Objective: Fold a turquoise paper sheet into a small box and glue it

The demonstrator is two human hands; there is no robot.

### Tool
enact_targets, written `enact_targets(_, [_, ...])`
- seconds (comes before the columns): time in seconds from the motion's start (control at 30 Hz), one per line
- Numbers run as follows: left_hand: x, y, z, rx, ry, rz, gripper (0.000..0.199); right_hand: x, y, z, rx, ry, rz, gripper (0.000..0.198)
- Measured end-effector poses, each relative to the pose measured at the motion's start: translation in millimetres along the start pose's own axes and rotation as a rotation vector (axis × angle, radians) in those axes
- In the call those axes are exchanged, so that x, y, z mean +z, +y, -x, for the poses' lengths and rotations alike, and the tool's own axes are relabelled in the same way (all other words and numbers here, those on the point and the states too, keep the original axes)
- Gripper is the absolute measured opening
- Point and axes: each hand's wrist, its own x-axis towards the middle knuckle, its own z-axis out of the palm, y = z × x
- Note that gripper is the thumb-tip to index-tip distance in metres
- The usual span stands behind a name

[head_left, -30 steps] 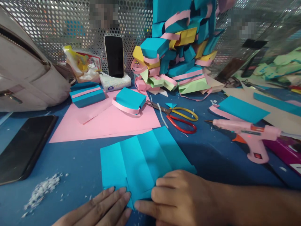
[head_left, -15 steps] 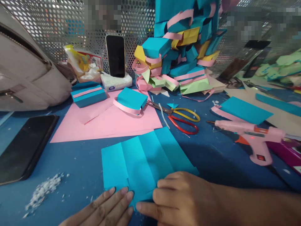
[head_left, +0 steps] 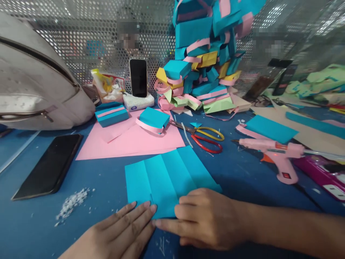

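A sheet of blue paper (head_left: 164, 176) with several lengthwise creases lies on the table in front of me. My left hand (head_left: 121, 228) rests palm down over its near left corner, fingers stretched out flat. From the right, my right hand (head_left: 207, 219) bears on the sheet's near edge. Its index finger points left along that edge, and its tip meets the left fingertips. The other fingers are curled against the paper, and the palm side is hidden. Yellow-and-red-handled scissors (head_left: 207, 138) lie partly open beyond the sheet.
Pink paper (head_left: 97, 147) holds blue folded boxes (head_left: 113, 114). A stack of paper boxes (head_left: 194, 32) towers behind. At right sit a pink glue gun (head_left: 280, 154) and a purple power strip (head_left: 320, 172). A phone (head_left: 51, 165), white scraps (head_left: 71, 203) and a bag (head_left: 40, 82) are left.
My right index finger has pressed along the sheet's near edge, close to the left fingertips. The whole view has shifted a little; both hands stay on the blue paper.
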Motion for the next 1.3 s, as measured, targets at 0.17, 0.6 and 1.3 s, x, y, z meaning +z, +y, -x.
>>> enact_targets(0.17, [-17.0,-1.0,-6.4,-0.021,-0.066,0.083,0.045,-4.1,-3.2,-0.7,-0.004,-0.042,0.100,0.040])
enact_targets(0.6, [-8.3,16.1,0.7,-0.078,-0.138,0.164,0.048,-6.4,-6.3,1.2,-0.050,-0.038,0.185,0.038])
enact_targets(1.3, [-16.7,5.7,10.0,-0.045,-0.257,0.349,0.058,-7.5,-14.9,-1.2,0.021,0.033,0.107,0.035])
